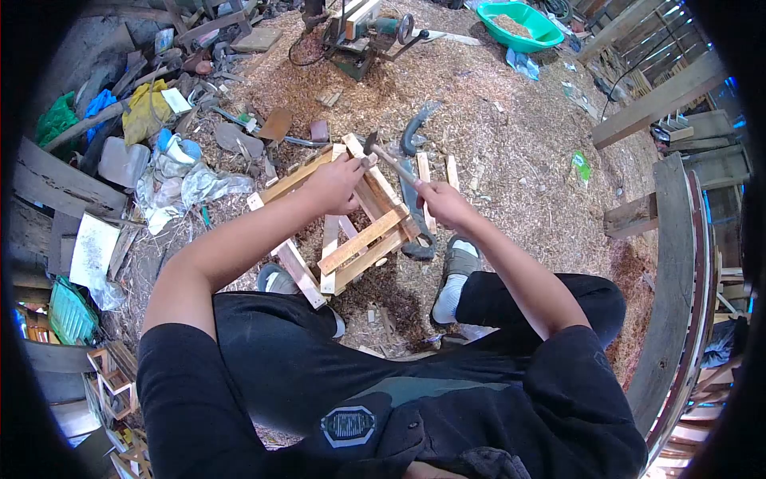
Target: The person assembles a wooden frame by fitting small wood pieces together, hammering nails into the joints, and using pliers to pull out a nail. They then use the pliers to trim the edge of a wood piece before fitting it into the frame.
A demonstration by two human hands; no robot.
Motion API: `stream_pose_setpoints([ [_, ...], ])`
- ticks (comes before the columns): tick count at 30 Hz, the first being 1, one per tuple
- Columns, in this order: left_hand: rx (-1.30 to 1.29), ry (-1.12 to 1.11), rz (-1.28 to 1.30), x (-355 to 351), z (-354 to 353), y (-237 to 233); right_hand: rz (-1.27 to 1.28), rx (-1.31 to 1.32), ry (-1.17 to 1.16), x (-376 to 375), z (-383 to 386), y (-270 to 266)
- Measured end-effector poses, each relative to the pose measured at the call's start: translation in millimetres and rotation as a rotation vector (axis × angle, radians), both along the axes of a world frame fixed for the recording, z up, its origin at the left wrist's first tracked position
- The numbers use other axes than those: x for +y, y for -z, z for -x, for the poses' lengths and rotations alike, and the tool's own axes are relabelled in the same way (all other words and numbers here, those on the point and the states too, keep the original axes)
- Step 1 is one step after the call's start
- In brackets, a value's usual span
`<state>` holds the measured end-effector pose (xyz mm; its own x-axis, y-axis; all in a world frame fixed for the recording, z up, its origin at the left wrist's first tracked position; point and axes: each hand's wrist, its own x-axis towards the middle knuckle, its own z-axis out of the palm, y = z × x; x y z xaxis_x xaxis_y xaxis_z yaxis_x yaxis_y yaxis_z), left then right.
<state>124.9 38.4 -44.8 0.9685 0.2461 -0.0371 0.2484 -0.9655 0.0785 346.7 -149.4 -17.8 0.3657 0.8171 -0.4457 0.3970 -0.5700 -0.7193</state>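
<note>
My right hand (444, 205) is wrapped round the light wooden handle of a hammer (394, 164). Its dark head is at the top end of a small frame of pale wooden slats (363, 239), close to the fingers of my left hand (337, 185). That left hand is closed at the frame's upper corner; whatever its fingertips pinch is too small to make out. The slatted frame rests tilted on the ground between my feet. Beside its right side lie loose wooden strips (452, 172) and a dark curved piece (414, 129).
Wood shavings cover the ground. A machine with a handwheel (375, 36) stands ahead, and a green basin (520, 25) of shavings is at the far right. Plastic bags (191, 182) and scrap pile up on the left. A plank (664, 271) edges the right side.
</note>
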Motion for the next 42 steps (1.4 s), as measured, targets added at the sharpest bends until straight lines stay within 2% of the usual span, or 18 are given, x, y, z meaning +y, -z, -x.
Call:
stream_pose_setpoints([
  [3,-0.043,0.009,-0.005,1,-1,2,0.019,0.01,-0.055,3,-7,-5],
  [9,0.006,-0.012,0.065,0,-1,-2,-0.219,-0.056,0.062,2,0,-6],
  [11,-0.087,0.01,0.042,0,0,3,0.043,-0.079,-0.061,0,-4,-8],
  [13,-0.084,0.003,0.044,1,0,0,0.052,-0.058,-0.045,4,-7,-3],
  [15,-0.077,-0.005,0.059,-2,2,-1,-0.146,-0.066,-0.002,3,-5,-5],
  [16,-0.046,-0.012,0.057,-2,1,-3,-0.153,-0.041,0.035,3,-2,-10],
  [20,-0.034,-0.014,0.049,-2,1,-5,-0.151,-0.178,0.056,-2,9,-23],
  [23,-0.005,-0.02,0.039,-3,0,-6,-0.032,-0.21,-0.1,5,-5,-21],
  [25,-0.014,-0.022,0.055,-2,1,-3,-0.174,-0.177,0.034,5,-3,-30],
  [27,-0.027,-0.018,0.064,-1,1,0,-0.205,-0.172,0.036,4,-3,-21],
  [29,-0.036,-0.014,0.064,1,0,2,-0.174,-0.191,0.011,1,3,-10],
  [30,-0.036,-0.013,0.06,0,0,1,-0.016,-0.171,-0.065,3,0,-6],
  [33,-0.03,-0.012,0.025,-1,2,-3,0.043,-0.119,-0.085,3,-10,-3],
  [35,-0.025,-0.026,0.047,-4,3,-5,0.003,-0.067,-0.053,2,-9,-3],
  [37,-0.008,-0.023,0.046,-3,2,-4,-0.178,0.055,0.138,3,-2,3],
  [39,0.009,-0.019,0.036,-2,1,-5,-0.211,0.048,0.147,0,1,7],
  [41,-0.052,-0.01,0.036,-3,1,-4,0.05,0.015,-0.027,-2,-4,8],
  [42,-0.051,-0.01,0.032,0,1,-4,0.007,-0.055,-0.07,0,-6,4],
])
